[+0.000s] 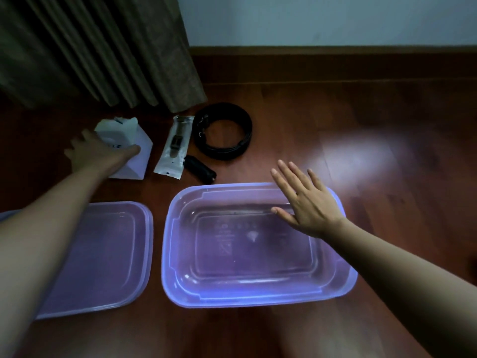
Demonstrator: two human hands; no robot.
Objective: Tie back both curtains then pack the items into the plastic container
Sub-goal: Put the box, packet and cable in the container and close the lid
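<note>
Your left hand (100,153) lies spread on the white packet (142,161) below the curtain (103,47). Your right hand (307,200), fingers straight, is over the open container's (180,288) far rim. The lid (108,254) sits to its left, with the sachet (175,146), black cylinder (200,169) and cable coil (224,133) beyond.

Container (258,301) on floor (374,120), centre, right in front of me; lid (108,257) flat at its 9 o'clock, just beside, not touching; items in a row beyond, 10 to 12 o'clock: carton (140,161) far left; packet (175,148) at its 3; cable coil (223,131) at packet's 3, just beside; small cylinder (200,169) at packet's 5, near coil; curtain (103,47) behind carton at 11; wall (309,19) at 12. My left hand (95,153) on carton; right hand (307,202) over container's 1 o'clock corner.
</note>
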